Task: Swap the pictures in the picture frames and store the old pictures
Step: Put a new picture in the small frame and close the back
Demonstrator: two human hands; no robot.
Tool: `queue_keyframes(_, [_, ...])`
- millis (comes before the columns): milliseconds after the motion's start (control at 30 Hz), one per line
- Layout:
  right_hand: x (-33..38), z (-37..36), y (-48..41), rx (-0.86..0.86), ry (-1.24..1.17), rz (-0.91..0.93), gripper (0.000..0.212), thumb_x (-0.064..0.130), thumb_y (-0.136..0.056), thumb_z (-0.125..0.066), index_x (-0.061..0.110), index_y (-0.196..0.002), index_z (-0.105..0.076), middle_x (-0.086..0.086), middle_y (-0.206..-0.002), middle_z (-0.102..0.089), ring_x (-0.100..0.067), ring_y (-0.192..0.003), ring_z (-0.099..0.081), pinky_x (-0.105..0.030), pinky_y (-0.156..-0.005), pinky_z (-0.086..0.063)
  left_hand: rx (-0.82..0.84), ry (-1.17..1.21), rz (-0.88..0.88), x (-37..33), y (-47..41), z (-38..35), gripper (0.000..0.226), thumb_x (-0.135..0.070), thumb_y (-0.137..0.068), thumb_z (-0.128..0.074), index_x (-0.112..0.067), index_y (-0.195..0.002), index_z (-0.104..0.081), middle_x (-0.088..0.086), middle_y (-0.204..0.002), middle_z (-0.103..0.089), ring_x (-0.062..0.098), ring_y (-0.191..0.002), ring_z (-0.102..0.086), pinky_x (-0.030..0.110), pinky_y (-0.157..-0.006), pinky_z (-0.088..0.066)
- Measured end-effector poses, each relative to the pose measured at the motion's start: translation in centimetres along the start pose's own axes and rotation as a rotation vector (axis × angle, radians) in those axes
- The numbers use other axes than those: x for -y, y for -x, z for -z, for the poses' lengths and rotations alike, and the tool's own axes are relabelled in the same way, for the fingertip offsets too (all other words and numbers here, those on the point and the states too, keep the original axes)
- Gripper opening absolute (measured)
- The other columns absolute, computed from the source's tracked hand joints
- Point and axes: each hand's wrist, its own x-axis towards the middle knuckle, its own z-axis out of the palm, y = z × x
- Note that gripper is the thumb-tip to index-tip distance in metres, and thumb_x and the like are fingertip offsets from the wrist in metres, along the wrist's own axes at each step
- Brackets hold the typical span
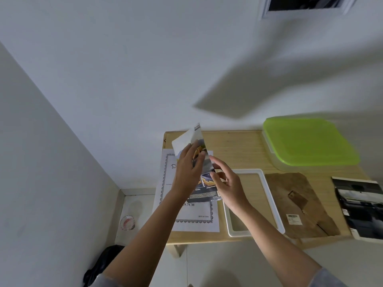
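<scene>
the left grip (188,168), a bare hand, holds a glossy printed picture with a yellow car on a dark ground (206,189), its fingers laid across the front and the sheet lifted clear of the counter and tilted up on end. the right grip (228,183) is at the sheet's right edge with the thumb against the paper and the other fingers loosely spread; whether it truly pinches the edge cannot be told. the picture hangs over a white paper insert with an ornate printed border (194,216), which lies flat on the pale wooden counter (234,148). just to the right lies an open white rectangular picture frame (247,171), then a brown fibreboard backing panel (290,183), and at the far right edge a black-and-white printed picture (362,206). a clear plastic box with a lime-green lid (306,139) sits at the back, a likely place for the old sheets. the step in hand looks like readying this picture for the frame. to do it well, the person should hold the sheet only by its edges to avoid creases and prints, square it to the frame opening, and lower it flat before fitting the backing panel.
</scene>
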Motion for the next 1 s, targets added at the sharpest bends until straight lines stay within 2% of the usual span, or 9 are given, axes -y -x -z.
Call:
queue_keyframes(167, [1.0, 0.9, -0.4, 0.065, 0.086, 0.109, 0.042, 0.009, -0.093, -0.051, 0.027, -0.131, -0.046, 0.014, -0.126, -0.054, -0.004, -0.106, -0.059, -0.023, -0.088, -0.050, -0.064, 0.206, 0.018, -1.4, -1.1, 0.0, 0.047, -0.038, -0.096, -0.046, -0.024, -0.140, -0.040, -0.007, -0.129, -0.052, 0.016, -0.118, -0.053, 0.037, -0.099, -0.047])
queue_keyframes(267, [1.1, 1.1, -0.4, 0.065, 0.087, 0.129, 0.039, 0.013, -0.094, -0.051, 0.024, -0.131, -0.048, 0.014, -0.122, -0.056, -0.002, -0.105, -0.059, -0.022, -0.086, -0.051, -0.086, 0.281, 0.053, -2.4, -1.2, 0.3, 0.048, -0.030, -0.095, -0.050, -0.022, -0.141, -0.037, -0.009, -0.120, -0.055, 0.006, -0.100, -0.061, 0.024, -0.081, -0.055])
queue_keyframes(400, [0.9, 0.8, 0.0, 0.061, 0.039, 0.090, 0.033, 0.016, -0.094, -0.051, 0.019, -0.126, -0.053, 0.007, -0.119, -0.059, -0.002, -0.108, -0.057, -0.015, -0.087, -0.046, -0.083, 0.225, 0.053, -2.1, -1.5, 0.5, 0.038, -0.017, -0.096, -0.045, -0.015, -0.134, -0.048, -0.005, -0.104, -0.063, 0.001, -0.079, -0.065, 0.032, -0.072, -0.059])
queue_keyframes(467, [0.6, 0.4, 0.3, 0.049, -0.014, 0.020, 0.031, 0.025, -0.094, -0.047, 0.020, -0.123, -0.056, 0.008, -0.119, -0.059, 0.001, -0.110, -0.054, -0.011, -0.088, -0.042, -0.087, 0.204, 0.059, -2.0, -1.3, 0.5, 0.033, -0.011, -0.097, -0.042, -0.014, -0.128, -0.053, -0.015, -0.092, -0.060, -0.009, -0.072, -0.062, 0.014, -0.062, -0.054])
queue_keyframes(533, [0.1, 0.1, 0.5, 0.002, 0.009, -0.010, 0.032, 0.029, -0.093, -0.045, 0.021, -0.121, -0.057, 0.006, -0.119, -0.057, 0.001, -0.108, -0.054, -0.015, -0.090, -0.042, -0.097, 0.217, 0.068, -1.9, -1.1, 0.4, 0.033, -0.010, -0.097, -0.042, -0.012, -0.128, -0.054, -0.016, -0.093, -0.059, -0.017, -0.076, -0.059, 0.012, -0.061, -0.053])
queue_keyframes(667, [-1.7, 1.4, 0.4, -0.195, -0.029, -0.170, 0.033, 0.017, -0.093, -0.051, 0.019, -0.126, -0.053, 0.001, -0.118, -0.046, -0.003, -0.104, -0.054, -0.025, -0.085, -0.052, -0.118, 0.391, 0.179, -1.2, -1.0, 0.4, 0.034, -0.011, -0.095, -0.047, -0.019, -0.128, -0.053, 0.003, -0.103, -0.066, 0.012, -0.093, -0.066, 0.036, -0.065, -0.060])
queue_keyframes(800, [-4.0, 4.7, 0.8, -0.266, -0.099, -0.403, 0.040, 0.020, -0.091, -0.055, 0.021, -0.131, -0.047, -0.002, -0.130, -0.045, -0.014, -0.117, -0.047, -0.033, -0.098, -0.044, -0.068, 0.520, 0.255, -0.4, 0.0, -0.9, 0.035, -0.010, -0.095, -0.047, -0.020, -0.129, -0.050, 0.007, -0.105, -0.065, 0.019, -0.093, -0.066, 0.030, -0.060, -0.059])
queue_keyframes(900, [-5.4, 6.9, 2.0, -0.234, -0.217, -0.515, 0.039, 0.014, -0.089, -0.058, 0.015, -0.128, -0.051, -0.003, -0.134, -0.049, -0.011, -0.105, -0.056, -0.019, -0.075, -0.050, -0.042, 0.513, 0.297, 1.0, 0.8, -2.9, 0.037, -0.009, -0.095, -0.047, -0.016, -0.131, -0.048, 0.011, -0.107, -0.065, 0.023, -0.095, -0.067, 0.031, -0.062, -0.059])
queue_keyframes(1000, [-6.7, 8.9, 3.2, -0.255, -0.045, -0.539, 0.040, 0.008, -0.087, -0.060, 0.012, -0.126, -0.053, -0.001, -0.126, -0.053, 0.000, -0.089, -0.054, -0.009, -0.062, -0.046, 0.009, 0.424, 0.332, 2.7, 1.5, -5.5, 0.040, -0.008, -0.094, -0.048, -0.012, -0.134, -0.045, 0.013, -0.108, -0.065, 0.024, -0.097, -0.065, 0.031, -0.066, -0.059])
